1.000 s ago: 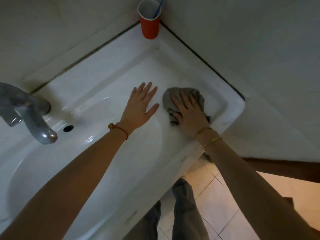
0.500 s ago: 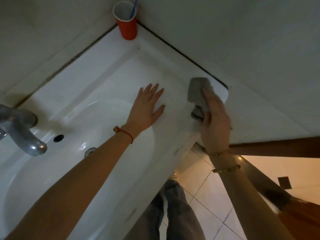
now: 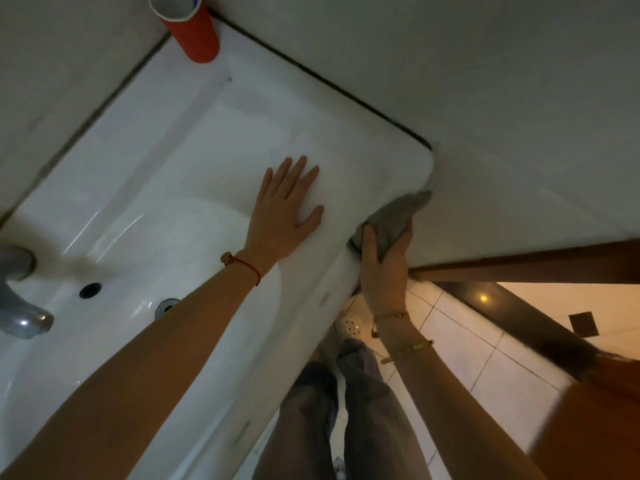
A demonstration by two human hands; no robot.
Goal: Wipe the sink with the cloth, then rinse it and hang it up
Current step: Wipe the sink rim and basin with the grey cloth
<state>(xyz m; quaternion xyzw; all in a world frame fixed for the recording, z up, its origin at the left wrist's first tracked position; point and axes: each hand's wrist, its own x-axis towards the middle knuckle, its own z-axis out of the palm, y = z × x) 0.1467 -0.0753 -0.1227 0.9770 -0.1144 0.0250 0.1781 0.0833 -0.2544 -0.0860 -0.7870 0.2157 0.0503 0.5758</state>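
The white sink fills the left and middle of the head view. My left hand lies flat on its right-hand ledge, fingers spread, holding nothing. My right hand grips a grey cloth and presses it against the sink's outer right side, just below the rounded front corner. Part of the cloth is hidden under my fingers.
A red cup stands in the back corner of the sink ledge. The metal tap juts in at the left, above the overflow hole and drain. Walls close in behind and to the right. A wooden door frame and tiled floor lie below.
My right hand has carried the cloth off the top ledge, over the right corner and down onto the sink's outer side. My left hand has stayed flat on the ledge.
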